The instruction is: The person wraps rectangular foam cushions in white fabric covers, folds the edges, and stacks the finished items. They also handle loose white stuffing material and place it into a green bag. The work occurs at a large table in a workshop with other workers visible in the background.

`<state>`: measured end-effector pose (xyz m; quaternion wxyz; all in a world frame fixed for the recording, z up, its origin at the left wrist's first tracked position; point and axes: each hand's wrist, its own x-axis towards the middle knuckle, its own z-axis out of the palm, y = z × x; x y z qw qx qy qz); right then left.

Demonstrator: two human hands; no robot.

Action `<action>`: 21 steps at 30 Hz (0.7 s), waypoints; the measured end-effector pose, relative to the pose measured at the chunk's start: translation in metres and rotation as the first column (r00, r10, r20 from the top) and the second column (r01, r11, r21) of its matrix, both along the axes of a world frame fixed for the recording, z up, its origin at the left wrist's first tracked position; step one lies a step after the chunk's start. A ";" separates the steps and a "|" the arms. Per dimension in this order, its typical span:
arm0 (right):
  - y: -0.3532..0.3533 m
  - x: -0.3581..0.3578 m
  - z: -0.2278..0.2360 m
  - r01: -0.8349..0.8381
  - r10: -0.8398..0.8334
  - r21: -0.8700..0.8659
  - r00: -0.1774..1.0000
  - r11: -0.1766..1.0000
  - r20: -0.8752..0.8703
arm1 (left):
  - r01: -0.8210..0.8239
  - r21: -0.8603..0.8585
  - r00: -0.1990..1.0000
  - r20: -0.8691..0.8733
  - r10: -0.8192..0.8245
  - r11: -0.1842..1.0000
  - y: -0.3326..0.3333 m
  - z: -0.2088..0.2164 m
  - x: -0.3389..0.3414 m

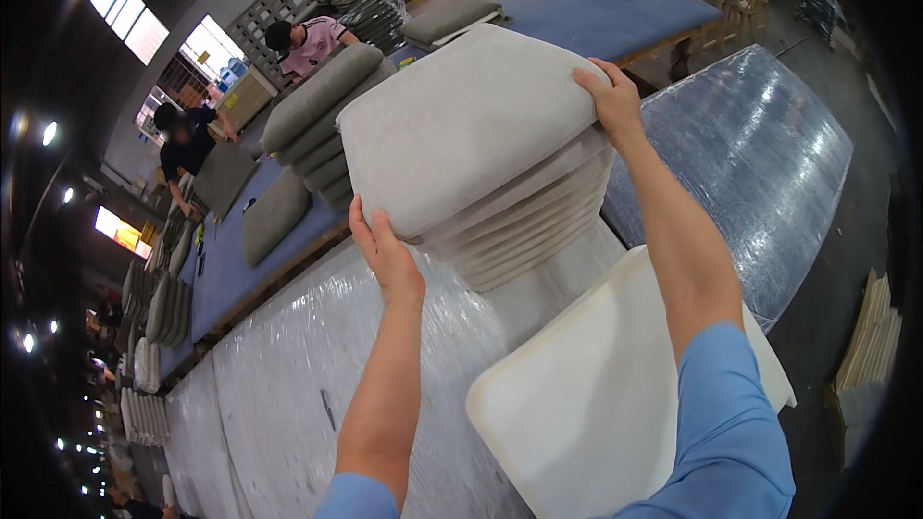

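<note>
A light grey padded seat cushion (pixel 461 125) lies at the top of a stack of similar cushions (pixel 524 245), tilted toward me. My left hand (pixel 387 258) grips its near left corner, with the thumb on the edge and the fingers alongside. At the far right corner my right hand (pixel 612 104) holds it, thumb over the upper face; the fingers behind the edge are partly hidden. Whether the cushion rests fully on the stack, I cannot tell. Nearer to me, beneath my right forearm, is a white foam pad (pixel 577 413) with rounded corners.
The plastic-wrapped worktop (pixel 288 375) carries the stack. Beyond it, a blue table (pixel 596 10) holds darker grey cushions (pixel 322 101). Two people, one in a pink shirt (pixel 312 43) and one in dark clothes (pixel 192 149), stand behind it. A wrapped blue panel (pixel 731 163) is at right.
</note>
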<state>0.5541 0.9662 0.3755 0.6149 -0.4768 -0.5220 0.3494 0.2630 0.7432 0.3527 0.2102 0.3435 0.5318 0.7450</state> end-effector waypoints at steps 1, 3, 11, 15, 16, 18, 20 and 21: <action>-0.003 -0.004 0.000 0.013 -0.011 0.038 0.999 0.999 -0.049 | 0.015 -0.019 0.999 -0.044 -0.016 1.000 0.002 0.002 -0.007; -0.009 0.002 -0.008 0.058 -0.043 0.102 0.989 0.993 -0.143 | 0.058 -0.069 0.990 -0.124 -0.066 0.996 0.008 0.003 -0.013; 0.001 0.002 -0.005 0.033 -0.034 0.071 0.999 0.997 0.012 | -0.171 -0.070 0.956 -0.253 0.148 0.983 0.017 -0.018 -0.003; 0.009 0.010 -0.011 0.054 -0.054 -0.006 0.998 0.999 0.032 | -0.245 -0.108 0.908 -0.374 0.189 0.963 0.024 -0.018 0.013; 0.009 0.007 -0.010 0.067 -0.067 -0.014 0.997 0.998 0.026 | -0.266 -0.097 0.894 -0.396 0.208 0.959 0.026 -0.015 0.008; 0.006 0.001 -0.010 0.080 -0.081 0.011 0.996 0.997 0.048 | -0.305 -0.078 0.867 -0.436 0.243 0.949 0.030 -0.013 -0.001; 0.003 -0.005 -0.008 0.071 -0.071 0.005 0.995 0.997 0.070 | -0.353 -0.053 0.810 -0.516 0.277 0.934 0.028 -0.016 -0.009; 0.002 -0.006 -0.005 0.059 -0.057 -0.013 0.995 0.998 0.076 | -0.374 -0.039 0.778 -0.557 0.291 0.926 0.027 -0.016 -0.012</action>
